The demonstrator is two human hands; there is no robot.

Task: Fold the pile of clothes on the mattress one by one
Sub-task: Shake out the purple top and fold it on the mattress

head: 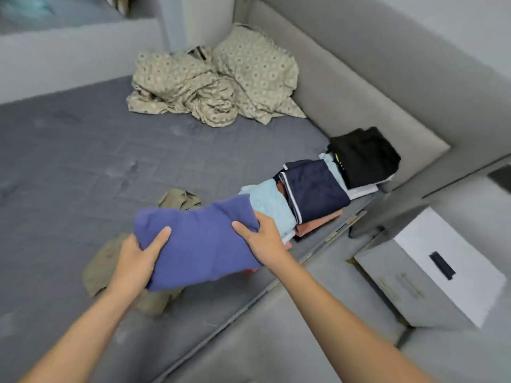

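A folded purple-blue garment (pixel 204 239) hangs just above the grey mattress (pixel 83 150), held at both ends. My left hand (pixel 138 261) grips its left edge with the thumb on top. My right hand (pixel 262 239) grips its right edge. Under and to the left of it lies a crumpled olive-khaki garment (pixel 102 264). To the right stand stacks of folded clothes: a light blue piece (pixel 271 205), a navy piece (pixel 315 189) on an orange one (pixel 318 222), and a black piece (pixel 365 156) by the headboard.
A patterned beige sheet and pillow (pixel 221 84) are bunched at the mattress's far corner. The padded grey headboard (pixel 373 92) runs along the right. A white-topped bedside cabinet (pixel 442 272) stands right of the bed frame edge (pixel 276 313).
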